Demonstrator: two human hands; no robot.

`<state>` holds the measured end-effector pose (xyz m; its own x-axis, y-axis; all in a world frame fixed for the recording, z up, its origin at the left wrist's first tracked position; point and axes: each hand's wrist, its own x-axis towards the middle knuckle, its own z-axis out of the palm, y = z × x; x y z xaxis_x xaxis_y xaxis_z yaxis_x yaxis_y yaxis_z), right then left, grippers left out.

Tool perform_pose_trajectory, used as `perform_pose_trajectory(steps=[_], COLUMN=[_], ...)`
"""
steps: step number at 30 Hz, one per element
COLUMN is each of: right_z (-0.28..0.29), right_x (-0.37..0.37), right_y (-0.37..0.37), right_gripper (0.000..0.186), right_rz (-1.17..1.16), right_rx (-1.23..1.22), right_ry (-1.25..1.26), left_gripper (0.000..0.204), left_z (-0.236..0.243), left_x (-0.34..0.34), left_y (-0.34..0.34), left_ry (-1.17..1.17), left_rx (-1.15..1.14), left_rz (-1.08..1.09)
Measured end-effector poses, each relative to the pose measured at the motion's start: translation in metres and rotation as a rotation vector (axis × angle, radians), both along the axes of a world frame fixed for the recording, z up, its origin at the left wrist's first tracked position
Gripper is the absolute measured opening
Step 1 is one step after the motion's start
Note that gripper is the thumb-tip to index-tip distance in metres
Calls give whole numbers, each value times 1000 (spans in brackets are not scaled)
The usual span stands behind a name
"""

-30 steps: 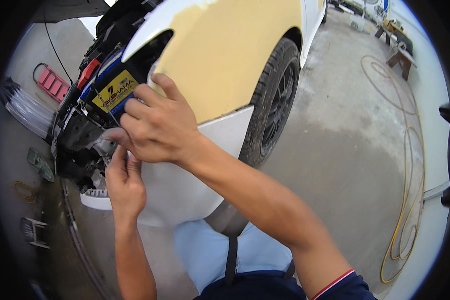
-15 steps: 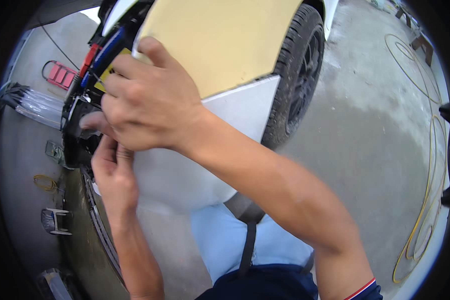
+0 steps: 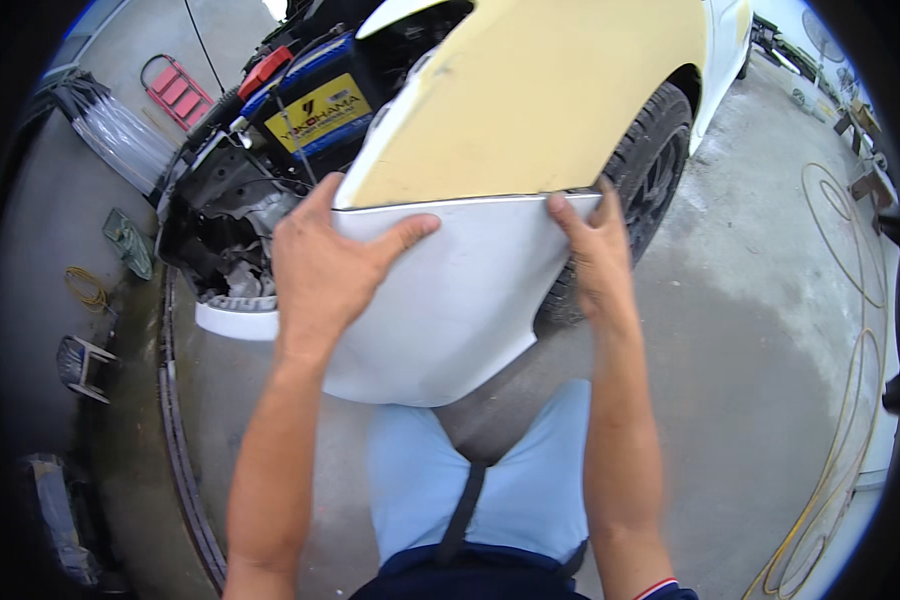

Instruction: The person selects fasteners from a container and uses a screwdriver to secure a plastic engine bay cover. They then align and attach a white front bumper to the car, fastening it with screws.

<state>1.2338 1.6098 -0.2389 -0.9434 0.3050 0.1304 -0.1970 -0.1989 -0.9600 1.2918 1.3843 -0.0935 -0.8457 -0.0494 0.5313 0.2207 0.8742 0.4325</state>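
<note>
A white bumper corner (image 3: pixel 450 300) lies against the lower edge of a yellow-coated fender (image 3: pixel 530 110), with a thin dark seam between them. My left hand (image 3: pixel 320 270) grips the bumper's inner end beside the bare headlight opening (image 3: pixel 235 235). Its thumb presses on the outer face, and the other fingers are partly hidden behind the edge. At the wheel-arch end, my right hand (image 3: pixel 602 260) holds the bumper's upper corner, thumb by the seam and fingers curled round the edge. Slightly blurred, the right hand sits close to the tyre (image 3: pixel 655 165).
A battery (image 3: pixel 320 115) with a yellow label shows in the engine bay. Beyond it stands a pink folding step stool (image 3: pixel 178 92) near plastic-wrapped parts (image 3: pixel 120 130). A yellow hose (image 3: pixel 835 450) runs along the right; a floor rail (image 3: pixel 175 420) lies left.
My hands were together at the inner end by the headlight opening. Now the right hand is at the wheel-arch end, and the left grips the inner end. The view has shifted too.
</note>
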Motion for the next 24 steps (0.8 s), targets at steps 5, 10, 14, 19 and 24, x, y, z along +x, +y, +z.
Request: perform_pose_trajectory(steps=[5,10,14,19,24], right_z=[-22,-19,-20,-20,-18], right_x=[-25,-33,-32,-32,-33], right_y=[11,14,10,9,7], right_gripper=[96,95,96,94,92], right_rz=[388,439,413,396,354], right_rx=[-520,-560,-585,-577,-541], right_ry=[145,165,200,188,196], left_gripper=[73,68,71,70,73], left_z=[10,10,9,6,1], left_x=[-6,-6,-5,-5,-9], left_y=[22,31,34,36,31], left_ry=[45,55,38,38,130], left_rx=[-106,-143,-124,-94,-123], left_rz=[17,96,119,122,78])
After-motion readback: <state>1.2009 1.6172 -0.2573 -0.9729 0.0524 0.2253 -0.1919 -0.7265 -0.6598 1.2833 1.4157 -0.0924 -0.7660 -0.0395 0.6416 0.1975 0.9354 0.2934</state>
